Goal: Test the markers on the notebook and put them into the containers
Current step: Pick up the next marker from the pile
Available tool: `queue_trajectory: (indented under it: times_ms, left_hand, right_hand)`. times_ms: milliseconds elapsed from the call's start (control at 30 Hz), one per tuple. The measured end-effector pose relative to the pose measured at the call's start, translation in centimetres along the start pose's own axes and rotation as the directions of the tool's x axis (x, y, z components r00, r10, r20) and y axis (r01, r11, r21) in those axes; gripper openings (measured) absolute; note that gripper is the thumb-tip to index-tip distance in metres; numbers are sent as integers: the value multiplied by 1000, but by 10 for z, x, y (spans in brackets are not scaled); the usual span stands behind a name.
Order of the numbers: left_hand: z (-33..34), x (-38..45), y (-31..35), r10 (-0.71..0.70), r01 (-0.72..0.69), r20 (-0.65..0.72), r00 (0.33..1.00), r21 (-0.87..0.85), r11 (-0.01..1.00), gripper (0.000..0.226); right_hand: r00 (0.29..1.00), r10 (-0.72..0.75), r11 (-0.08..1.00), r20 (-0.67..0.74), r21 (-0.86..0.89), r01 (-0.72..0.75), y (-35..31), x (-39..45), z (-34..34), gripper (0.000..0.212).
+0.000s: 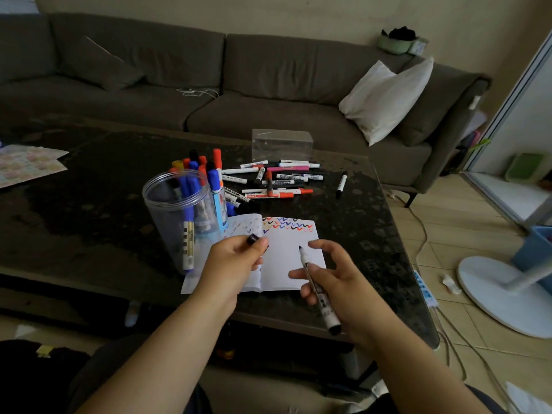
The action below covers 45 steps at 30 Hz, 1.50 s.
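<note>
Now the uncapped black marker (319,289), a slim white-barrelled cylinder, sits in the right hand (343,289) grip, tip over the open notebook (286,258). Left of that grip, the left hand (233,264) pinches its small round black cap (252,239). Beyond both grips, rows of coloured ticks cross the smooth white page. Further left stands one clear plastic cylinder jar (176,216) holding several markers; a loose heap of markers (274,179) and one clear rectangular box (282,144) lie farther out on the dark speckled desk (89,204).
</note>
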<state>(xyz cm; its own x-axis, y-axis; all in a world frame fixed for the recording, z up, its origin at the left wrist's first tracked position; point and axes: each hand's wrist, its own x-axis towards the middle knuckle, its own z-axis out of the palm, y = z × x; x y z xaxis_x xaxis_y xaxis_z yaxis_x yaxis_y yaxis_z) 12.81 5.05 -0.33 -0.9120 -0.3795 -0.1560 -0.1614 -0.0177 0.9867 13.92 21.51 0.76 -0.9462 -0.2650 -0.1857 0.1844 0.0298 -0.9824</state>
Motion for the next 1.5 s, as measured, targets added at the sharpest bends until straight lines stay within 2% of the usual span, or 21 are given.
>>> queue_trajectory:
  times_ms: [133,233,333,467,600,700,800,967,1267,1500]
  left_hand:
    - [-1,10,-11,38,-45,42,998,174,984,13]
    - [-3,23,-17,93,-112,75,993,324,939,9]
    - [-1,39,-23,148,-188,122,981,452,872,12]
    - [4,57,-30,188,-254,174,967,555,792,22]
    - [7,70,-38,224,-319,228,948,617,720,21]
    - [10,78,-48,237,-374,296,925,616,694,18]
    - [15,87,-60,292,-469,373,881,604,644,15]
    - [24,94,-75,360,-537,398,844,646,543,16]
    - [30,97,-83,435,-530,326,839,667,523,15]
    - [29,94,-81,373,-505,347,861,675,538,14]
  right_hand:
    - [995,90,933,39,347,-98,-3,18,-5,25]
    - [994,98,898,50,425,-110,2,34,-6,21]
    - [997,73,954,13,291,-74,12,55,-7,14]
    - [995,-3,997,-101,-82,-5,21,86,-1,36]
    - [972,-80,976,-221,-214,32,25,121,6,16]
    - [959,-155,942,-236,-329,71,32,149,10,7]
    - [947,-191,938,-258,-332,99,40,173,13,9]
    - [926,-265,916,-269,-370,154,53,192,13,15]
    - [923,-305,907,-234,-367,207,64,197,10,24]
    - [930,-301,900,-213,-385,203,65,199,11,26]
